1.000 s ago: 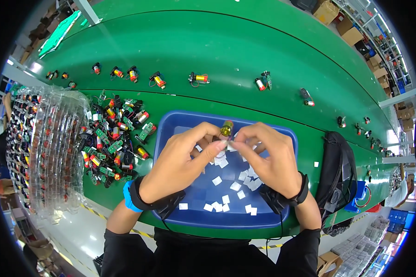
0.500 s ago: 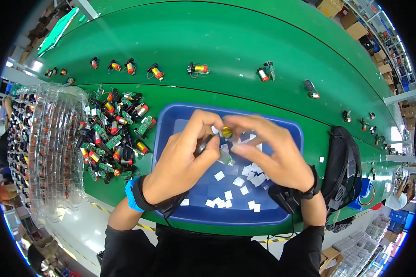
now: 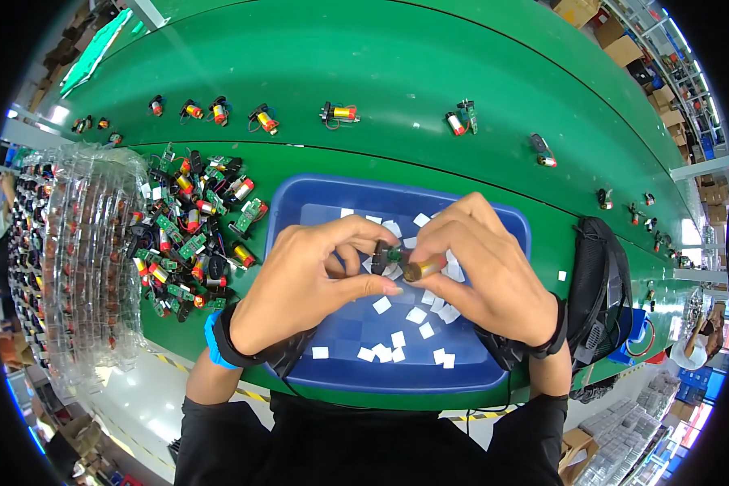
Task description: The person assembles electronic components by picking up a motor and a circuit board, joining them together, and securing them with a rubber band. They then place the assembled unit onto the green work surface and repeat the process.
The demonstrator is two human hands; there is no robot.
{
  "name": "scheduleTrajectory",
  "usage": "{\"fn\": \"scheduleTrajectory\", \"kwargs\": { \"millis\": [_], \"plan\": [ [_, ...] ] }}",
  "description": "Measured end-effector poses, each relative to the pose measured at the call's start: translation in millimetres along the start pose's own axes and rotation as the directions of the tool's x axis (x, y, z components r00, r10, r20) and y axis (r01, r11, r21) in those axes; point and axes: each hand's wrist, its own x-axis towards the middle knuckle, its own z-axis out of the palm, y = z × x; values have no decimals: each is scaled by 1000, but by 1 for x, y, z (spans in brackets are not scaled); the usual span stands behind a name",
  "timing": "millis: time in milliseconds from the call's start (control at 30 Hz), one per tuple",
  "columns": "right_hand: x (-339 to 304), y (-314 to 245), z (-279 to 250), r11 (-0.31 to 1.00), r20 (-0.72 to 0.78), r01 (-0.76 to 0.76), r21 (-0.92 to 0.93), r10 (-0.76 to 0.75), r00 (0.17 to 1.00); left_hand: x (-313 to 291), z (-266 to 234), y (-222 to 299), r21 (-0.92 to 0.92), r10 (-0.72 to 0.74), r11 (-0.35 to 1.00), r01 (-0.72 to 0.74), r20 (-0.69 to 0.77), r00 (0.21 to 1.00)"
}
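Over a blue plastic tub [image 3: 356, 379], my two hands hold one small electronic assembly between them. My left hand [image 3: 296, 271] pinches its black plastic part [image 3: 380, 257] between thumb and fingers, with a bit of green circuit board showing beside it. In the fingers of my right hand [image 3: 494, 275] is its small yellowish cylinder [image 3: 424, 268], one end facing left. Whether wires join the two parts is hidden by the fingers. Small white square pieces [image 3: 417, 315] lie scattered on the tub's bottom beneath my hands.
Left of the tub lies a heap of similar assemblies [image 3: 193, 235], beside a tall stack of clear plastic trays [image 3: 97, 259]. More assemblies [image 3: 340, 113] stand spaced along the green bench behind. At right are a black mesh bag [image 3: 595, 292] and a blue box [image 3: 636, 336].
My right hand has turned, its fingers now bent downward around the cylinder. My left hand has shifted slightly left and opened its grip a little, showing the black part more plainly.
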Motion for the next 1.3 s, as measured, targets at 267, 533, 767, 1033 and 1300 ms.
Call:
{"fn": "scheduleTrajectory", "kwargs": {
  "millis": [267,533,767,1033,1300],
  "plan": [
    [1,7,12,958,-297,286,12,-270,916,1,-4,6,-444,-89,890,102,51,995],
    [1,-15,11,878,-212,331,-346,-417,884,3,-4,11,-695,-205,666,270,177,963],
    [-3,-6,24,862,-290,240,-447,-393,872,2,9,0,-680,-121,720,139,75,990],
    [-2,-2,21,870,-281,256,-420,-394,875,-1,8,8,-506,-112,849,150,105,988],
    [1,-25,3,948,-327,127,-293,-224,918,-2,10,6,-469,-43,883,21,-36,998]
  ]
}}
